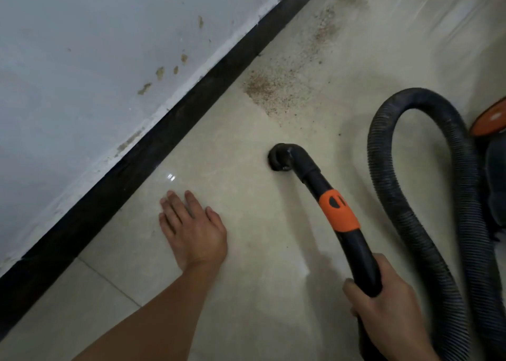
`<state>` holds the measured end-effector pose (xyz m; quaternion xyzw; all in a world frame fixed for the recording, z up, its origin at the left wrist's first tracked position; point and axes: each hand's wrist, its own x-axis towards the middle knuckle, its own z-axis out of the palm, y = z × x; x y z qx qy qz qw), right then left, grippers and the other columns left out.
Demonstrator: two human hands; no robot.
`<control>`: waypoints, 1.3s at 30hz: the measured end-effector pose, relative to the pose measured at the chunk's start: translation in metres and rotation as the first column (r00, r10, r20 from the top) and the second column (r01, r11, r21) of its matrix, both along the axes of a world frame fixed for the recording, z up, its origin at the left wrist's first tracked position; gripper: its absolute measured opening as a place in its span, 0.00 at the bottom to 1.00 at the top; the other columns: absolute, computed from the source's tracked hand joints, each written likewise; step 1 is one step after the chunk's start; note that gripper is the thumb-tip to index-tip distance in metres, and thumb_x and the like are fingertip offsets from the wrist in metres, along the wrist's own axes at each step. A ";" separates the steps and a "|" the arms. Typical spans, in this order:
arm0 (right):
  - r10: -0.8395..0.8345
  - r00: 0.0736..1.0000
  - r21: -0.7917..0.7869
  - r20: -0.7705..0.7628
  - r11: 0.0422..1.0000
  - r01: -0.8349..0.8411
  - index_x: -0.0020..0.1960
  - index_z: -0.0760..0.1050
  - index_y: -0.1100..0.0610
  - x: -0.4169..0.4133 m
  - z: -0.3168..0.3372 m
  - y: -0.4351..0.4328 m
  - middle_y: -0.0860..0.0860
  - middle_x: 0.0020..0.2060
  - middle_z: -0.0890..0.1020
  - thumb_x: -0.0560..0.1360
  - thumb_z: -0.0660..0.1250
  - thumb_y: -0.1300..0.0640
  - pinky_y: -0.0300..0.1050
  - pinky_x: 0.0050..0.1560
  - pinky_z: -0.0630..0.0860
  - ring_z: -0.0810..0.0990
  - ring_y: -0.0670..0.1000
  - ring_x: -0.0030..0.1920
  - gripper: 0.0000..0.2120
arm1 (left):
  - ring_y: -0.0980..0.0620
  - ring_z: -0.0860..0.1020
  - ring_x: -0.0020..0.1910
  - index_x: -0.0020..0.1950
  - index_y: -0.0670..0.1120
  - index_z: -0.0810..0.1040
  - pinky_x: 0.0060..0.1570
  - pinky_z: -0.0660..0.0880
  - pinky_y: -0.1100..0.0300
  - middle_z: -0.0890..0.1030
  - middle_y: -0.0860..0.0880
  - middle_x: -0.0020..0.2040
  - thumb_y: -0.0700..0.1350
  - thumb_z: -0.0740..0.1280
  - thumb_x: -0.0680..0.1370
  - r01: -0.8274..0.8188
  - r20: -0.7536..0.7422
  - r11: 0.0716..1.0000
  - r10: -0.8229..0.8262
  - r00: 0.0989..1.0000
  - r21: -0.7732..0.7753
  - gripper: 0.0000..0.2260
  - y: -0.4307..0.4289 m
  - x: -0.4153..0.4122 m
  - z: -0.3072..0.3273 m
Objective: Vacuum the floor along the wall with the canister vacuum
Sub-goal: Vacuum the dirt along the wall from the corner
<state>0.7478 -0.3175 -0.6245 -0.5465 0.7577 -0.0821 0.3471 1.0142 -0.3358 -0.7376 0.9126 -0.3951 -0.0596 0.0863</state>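
My right hand (388,314) grips the black vacuum wand (353,245) low on its handle, below an orange collar (339,210). The wand's bent nozzle (282,158) rests mouth-down on the pale tiled floor (246,251). A patch of brown grit (273,89) lies on the floor beyond the nozzle and trails away along the wall. My left hand (191,229) lies flat on the tiles with straight fingers, between the black skirting (153,136) and the wand.
The ribbed black hose (405,196) loops up at the right and runs back past my right hand. The orange and dark canister body (492,130) sits at the right edge. The white wall (82,59) carries brown stains above the skirting.
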 end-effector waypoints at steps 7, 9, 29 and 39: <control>-0.220 0.969 -0.137 0.112 0.962 0.235 0.46 0.73 0.52 -0.021 -0.006 -0.027 0.54 0.26 0.81 0.70 0.72 0.62 0.41 0.27 0.68 0.77 0.43 0.21 0.10 | 0.37 0.56 0.75 0.75 0.38 0.63 0.73 0.53 0.42 0.59 0.34 0.75 0.51 0.49 0.78 -0.007 0.004 1.000 0.007 1.000 -0.016 0.28 0.001 -0.003 0.000; -0.219 0.953 -0.122 0.208 0.961 0.248 0.47 0.73 0.52 -0.010 -0.008 -0.041 0.57 0.28 0.81 0.71 0.70 0.62 0.40 0.24 0.69 0.77 0.45 0.20 0.09 | 0.36 0.57 0.75 0.74 0.38 0.64 0.72 0.54 0.41 0.60 0.34 0.75 0.50 0.50 0.78 -0.001 0.016 0.999 0.001 1.000 -0.034 0.27 0.002 -0.003 0.000; -0.221 0.899 -0.109 0.378 0.954 0.280 0.44 0.71 0.55 0.023 -0.022 -0.070 0.56 0.26 0.78 0.71 0.70 0.63 0.45 0.26 0.73 0.79 0.51 0.23 0.08 | 0.36 0.58 0.74 0.74 0.39 0.65 0.72 0.54 0.42 0.62 0.34 0.74 0.51 0.51 0.78 -0.011 0.043 1.000 0.012 0.999 -0.027 0.27 0.001 -0.001 -0.008; -0.192 0.892 -0.125 0.410 0.957 0.263 0.45 0.70 0.54 0.053 -0.032 -0.102 0.56 0.33 0.78 0.70 0.69 0.61 0.48 0.28 0.78 0.81 0.53 0.24 0.09 | 0.38 0.56 0.76 0.75 0.40 0.63 0.74 0.52 0.44 0.59 0.36 0.76 0.52 0.49 0.79 -0.014 0.040 1.000 0.013 0.999 0.024 0.28 0.001 -0.003 -0.006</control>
